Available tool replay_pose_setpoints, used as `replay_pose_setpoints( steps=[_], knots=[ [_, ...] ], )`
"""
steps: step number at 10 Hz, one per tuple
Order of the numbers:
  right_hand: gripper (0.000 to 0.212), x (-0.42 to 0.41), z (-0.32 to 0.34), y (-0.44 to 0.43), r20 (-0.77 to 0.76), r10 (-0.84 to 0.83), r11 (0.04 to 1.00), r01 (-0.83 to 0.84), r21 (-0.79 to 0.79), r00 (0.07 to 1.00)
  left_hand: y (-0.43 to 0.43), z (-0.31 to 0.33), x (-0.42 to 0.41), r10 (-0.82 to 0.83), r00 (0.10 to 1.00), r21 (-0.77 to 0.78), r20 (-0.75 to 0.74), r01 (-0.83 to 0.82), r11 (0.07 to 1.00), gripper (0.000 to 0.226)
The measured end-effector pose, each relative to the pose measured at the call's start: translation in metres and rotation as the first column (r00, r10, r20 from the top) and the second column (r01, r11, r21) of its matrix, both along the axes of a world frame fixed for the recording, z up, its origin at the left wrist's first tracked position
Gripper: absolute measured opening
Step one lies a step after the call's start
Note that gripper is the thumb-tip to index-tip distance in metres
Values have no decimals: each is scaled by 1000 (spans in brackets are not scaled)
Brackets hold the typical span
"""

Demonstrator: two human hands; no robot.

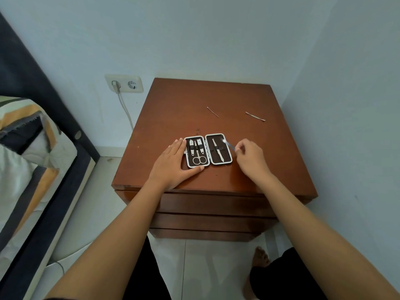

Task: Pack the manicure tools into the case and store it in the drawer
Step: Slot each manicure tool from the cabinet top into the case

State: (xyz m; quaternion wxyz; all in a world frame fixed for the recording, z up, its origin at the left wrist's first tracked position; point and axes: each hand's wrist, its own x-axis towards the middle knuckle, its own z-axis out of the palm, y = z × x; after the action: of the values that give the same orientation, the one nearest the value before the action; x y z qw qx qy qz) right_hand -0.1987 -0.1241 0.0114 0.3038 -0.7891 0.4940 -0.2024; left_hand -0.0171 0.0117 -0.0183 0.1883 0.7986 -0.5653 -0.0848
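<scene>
An open manicure case (225, 159) with a dark lining and white rim lies flat on the brown nightstand (173, 109). Its left half holds scissors (199, 158) and two clippers; its right half holds tweezers (217, 152). My left hand (173, 164) rests flat against the case's left edge, thumb along its front. My right hand (251, 158) pinches a thin metal file (228, 144), whose tip lies over the case's right half. Two loose tools lie farther back: a thin ear pick (212, 111) and a cuticle pusher (255, 116).
The nightstand has stacked drawers (212, 204) at its front, all closed. A wall socket (124, 83) with a white cable is at the left, beside a bed with a patterned pillow (26, 135). Walls close in behind and to the right.
</scene>
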Motion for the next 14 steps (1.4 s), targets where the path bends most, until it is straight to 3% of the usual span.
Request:
replay_pose_setpoints(
  steps=[2,5,8,9,12,14],
  knots=[
    [12,0,-5,39,103,56,995,-63,71,993,0,0,-1,14,1000,5,6,-14,1000,101],
    [12,3,-5,50,63,-4,1000,6,-24,998,0,-2,-1,14,1000,8,18,-14,1000,101],
    [30,8,-4,59,-165,132,946,-174,-273,977,-1,-4,0,6,1000,-14,14,-6,1000,101],
    [30,2,-8,62,-236,174,887,-256,-383,956,0,-4,0,7,1000,-12,13,-7,1000,101],
    [36,6,-9,50,-330,233,881,-343,-326,914,-1,-3,0,5,1000,0,11,-5,1000,102],
    [38,6,-16,45,-232,237,904,-301,-304,944,-1,-5,1,5,1000,7,14,-5,1000,101]
  ],
)
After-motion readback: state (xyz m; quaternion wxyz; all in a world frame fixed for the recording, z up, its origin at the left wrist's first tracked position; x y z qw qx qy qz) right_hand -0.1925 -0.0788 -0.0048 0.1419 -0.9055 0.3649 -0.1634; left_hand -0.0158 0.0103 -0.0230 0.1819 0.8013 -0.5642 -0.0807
